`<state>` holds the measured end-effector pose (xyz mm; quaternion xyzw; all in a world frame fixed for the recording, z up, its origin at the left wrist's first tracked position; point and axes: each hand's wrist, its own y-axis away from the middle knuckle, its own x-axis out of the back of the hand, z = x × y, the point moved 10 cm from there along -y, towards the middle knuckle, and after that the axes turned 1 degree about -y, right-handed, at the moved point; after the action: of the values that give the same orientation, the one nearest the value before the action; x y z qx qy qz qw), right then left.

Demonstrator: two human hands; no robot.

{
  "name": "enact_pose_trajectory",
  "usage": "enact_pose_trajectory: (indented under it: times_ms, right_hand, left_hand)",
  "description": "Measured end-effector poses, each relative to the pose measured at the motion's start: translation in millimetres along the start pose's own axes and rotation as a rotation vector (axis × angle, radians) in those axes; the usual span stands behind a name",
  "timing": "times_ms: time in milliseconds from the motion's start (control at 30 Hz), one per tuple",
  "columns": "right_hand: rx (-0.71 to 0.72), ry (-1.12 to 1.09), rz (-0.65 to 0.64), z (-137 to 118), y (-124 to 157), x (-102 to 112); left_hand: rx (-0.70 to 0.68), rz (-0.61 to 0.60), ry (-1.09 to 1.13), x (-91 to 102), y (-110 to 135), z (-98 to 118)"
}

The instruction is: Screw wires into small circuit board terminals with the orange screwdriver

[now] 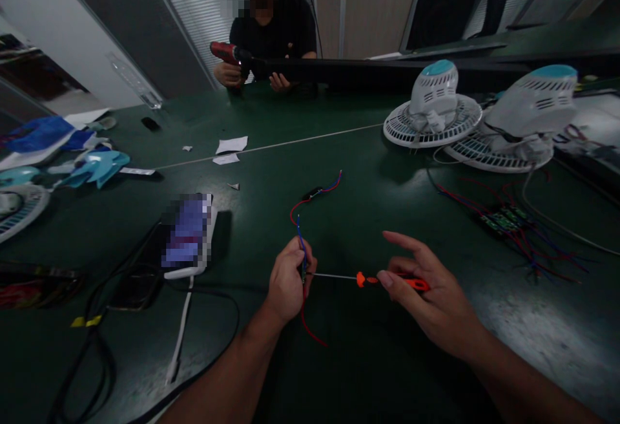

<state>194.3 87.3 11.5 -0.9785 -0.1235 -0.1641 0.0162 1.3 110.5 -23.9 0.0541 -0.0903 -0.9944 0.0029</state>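
So the little circuit board (304,271) is pinched upright in the left hand (290,278), just above the green table (271,211). Thumb's on the near face and the fingers are curled in behind, so there's basically no gap there. A blue wire (301,233) pokes out past the top of the grip and a red wire (310,327) droops below.

The right hand (426,295) has the orange screwdriver (361,279), thumb pressed along the handle, lower fingers folded behind it, index stuck out loose and off the tool. The shaft points at the board, but I can't tell if the tip's really touching, too small and partly hidden.

Handling-wise, I'd guess the board weighs next to nothing: stiff, thin, kinda fragile where the wires join. Wires look bendy, so don't lift by them, they'd probably tug on the joints. Hold it by the long edges imo, and keep fingertips clear of the driver tip. Screwdriver's the easy bit: rigid, light, narrow shaft that could skid, so grab the fat handle. Another wired board (312,194) lies just beyond the left hand, and I'd treat it the same.
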Motion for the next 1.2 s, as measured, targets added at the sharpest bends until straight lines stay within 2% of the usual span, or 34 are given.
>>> enact_pose_trajectory:
  times_ms: [433,667,867,1200]
  right_hand:
    - [0.024,0.036,-0.012,2,0,0]
    - [-0.156,0.149,-0.031,11,-2,1]
    - [-0.067,0.110,0.003,9,-3,2]
    - [-0.029,0.095,-0.003,5,-5,1]
  left_hand:
    - [-0.016,0.011,-0.031,0.0,1,3]
    - [-0.001,0.000,-0.005,-1.8,0,1]
    - [0.001,0.001,0.000,-0.8,0,1]
    - [-0.022,-0.005,0.006,-0.2,-1,0]
